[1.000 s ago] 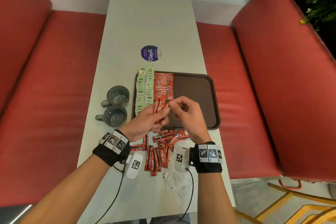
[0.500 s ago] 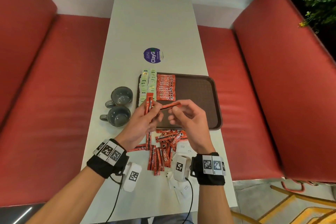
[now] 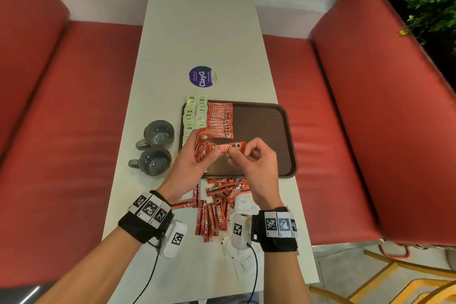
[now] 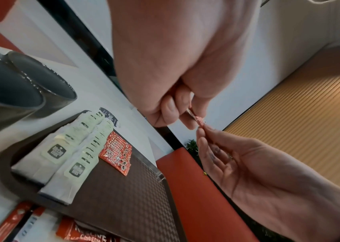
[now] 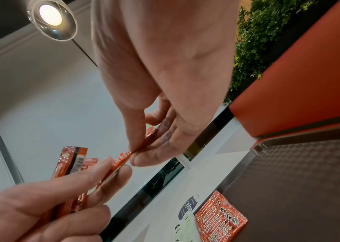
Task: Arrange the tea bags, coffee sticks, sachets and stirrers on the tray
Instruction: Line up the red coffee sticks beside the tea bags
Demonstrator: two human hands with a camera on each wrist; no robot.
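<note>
1. Hands meet just above the near left part of the brown tray, which serves as the landmark.
2. Right hand pinches one end of a single red coffee stick between thumb and fingertips; the stick lies level above the tray.
3. Left hand pinches the other end of that stick with thumb and forefinger, and its curled fingers also grip a small bundle of red sticks standing up from the palm.
4. On the tray's left side lie two rows of pale green tea bags, with a row of coffee sticks touching them on the right.
5. Loose coffee sticks and white sachets lie on the table near the tray's near edge.
6. Two grey mugs stand just left of the tray.
</note>
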